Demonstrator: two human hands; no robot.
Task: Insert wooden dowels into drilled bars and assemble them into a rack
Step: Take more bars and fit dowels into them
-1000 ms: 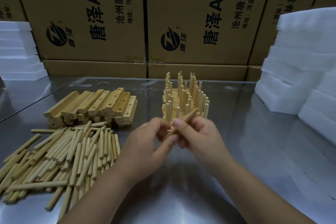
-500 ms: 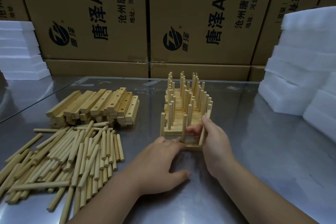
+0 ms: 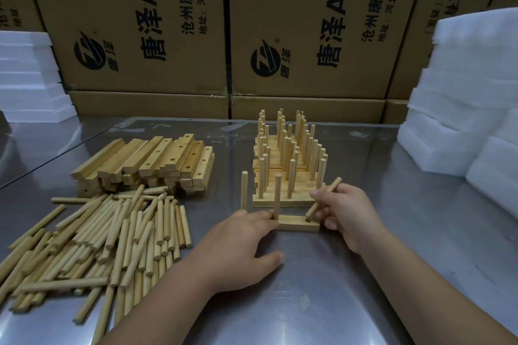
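Pinching tilted dowel [image 3: 333,185], right hand [image 3: 347,214] sits centre-right; dowel tip at bar [image 3: 294,225] end hole. Left hand [image 3: 238,246], fingers extended, presses bar's left end.

Pale, matt bare-wood dowels [image 3: 92,244] and drilled bars [image 3: 145,165] lie on a glossy, reflective metal table [image 3: 392,232], with matt brown cardboard boxes [image 3: 308,25] far behind and white foam blocks [image 3: 471,98] at right.
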